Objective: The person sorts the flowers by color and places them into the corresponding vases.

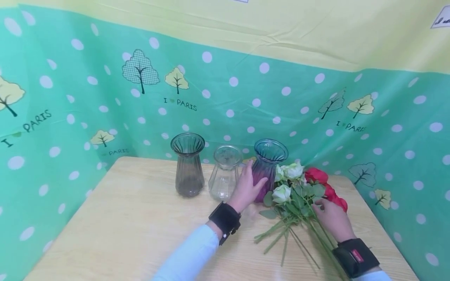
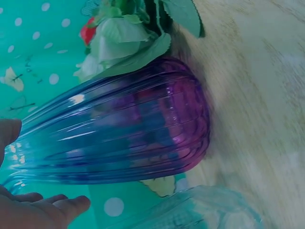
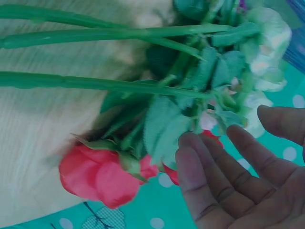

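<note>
A blue-to-purple ribbed glass vase (image 1: 270, 156) stands upright at the back, also large in the left wrist view. My left hand (image 1: 246, 187) is at its left side, thumb and fingers spread to either side of the narrower upper part. My right hand (image 1: 334, 218) is over the right part of a pile of artificial roses, fingers loosely bent and nothing between them in the right wrist view. White roses (image 1: 282, 194) lie beside the purple base, red roses (image 3: 102, 176) to their right. Green stems (image 3: 95, 36) point toward the table's front.
Left of the blue-purple vase stand a clear glass vase (image 1: 223, 179) and a grey glass vase (image 1: 190, 171), both upright. All rest on a light wooden table (image 1: 133, 226). A green dotted cloth (image 1: 232, 105) hangs right behind the table and along its sides.
</note>
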{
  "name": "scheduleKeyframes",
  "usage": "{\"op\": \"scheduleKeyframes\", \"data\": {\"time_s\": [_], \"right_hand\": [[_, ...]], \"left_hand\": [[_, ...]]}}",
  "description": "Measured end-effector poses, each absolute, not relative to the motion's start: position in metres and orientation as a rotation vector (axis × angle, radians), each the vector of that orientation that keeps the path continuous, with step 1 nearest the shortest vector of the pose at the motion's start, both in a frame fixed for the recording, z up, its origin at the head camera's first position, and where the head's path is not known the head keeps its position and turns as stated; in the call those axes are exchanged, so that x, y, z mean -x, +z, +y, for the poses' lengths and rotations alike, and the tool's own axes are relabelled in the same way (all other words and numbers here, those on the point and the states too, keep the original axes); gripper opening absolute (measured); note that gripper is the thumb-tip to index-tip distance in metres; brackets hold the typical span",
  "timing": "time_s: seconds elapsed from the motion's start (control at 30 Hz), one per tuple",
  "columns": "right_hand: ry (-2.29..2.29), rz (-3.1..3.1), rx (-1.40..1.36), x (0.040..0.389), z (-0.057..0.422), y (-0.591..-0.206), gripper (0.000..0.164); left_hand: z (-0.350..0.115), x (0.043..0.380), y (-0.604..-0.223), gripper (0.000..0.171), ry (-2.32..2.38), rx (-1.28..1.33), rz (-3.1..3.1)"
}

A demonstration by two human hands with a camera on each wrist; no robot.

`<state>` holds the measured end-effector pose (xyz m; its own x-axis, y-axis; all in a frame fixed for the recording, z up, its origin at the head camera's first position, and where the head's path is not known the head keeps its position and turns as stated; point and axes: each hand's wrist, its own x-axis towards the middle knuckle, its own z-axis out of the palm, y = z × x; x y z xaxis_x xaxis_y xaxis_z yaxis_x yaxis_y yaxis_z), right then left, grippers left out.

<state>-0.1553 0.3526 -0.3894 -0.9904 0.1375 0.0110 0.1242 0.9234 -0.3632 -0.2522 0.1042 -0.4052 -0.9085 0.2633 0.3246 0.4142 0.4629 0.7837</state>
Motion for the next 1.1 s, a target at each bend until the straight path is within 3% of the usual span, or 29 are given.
{"op": "scheduleKeyframes", "data": {"time_s": [0.4, 0.63, 0.87, 1.1], "right_hand": [[0.543, -3.104, 0.246, 0.175, 0.364, -0.411, 0.024], [0.576, -3.132, 0.235, 0.182, 0.366, -0.416, 0.024], [0.640, -3.084, 0.206, 0.178, 0.367, -0.394, 0.025], [0.820, -3.009, 0.259, 0.171, 0.373, -0.361, 0.037]], "left_hand": [[0.114, 0.259, -0.413, 0.073, -1.423, 0.547, -2.536], [0.118, 0.261, -0.420, 0.075, -1.426, 0.529, -2.532], [0.120, 0.262, -0.419, 0.076, -1.455, 0.555, -2.560], [0.119, 0.264, -0.421, 0.074, -1.454, 0.551, -2.556]]}}
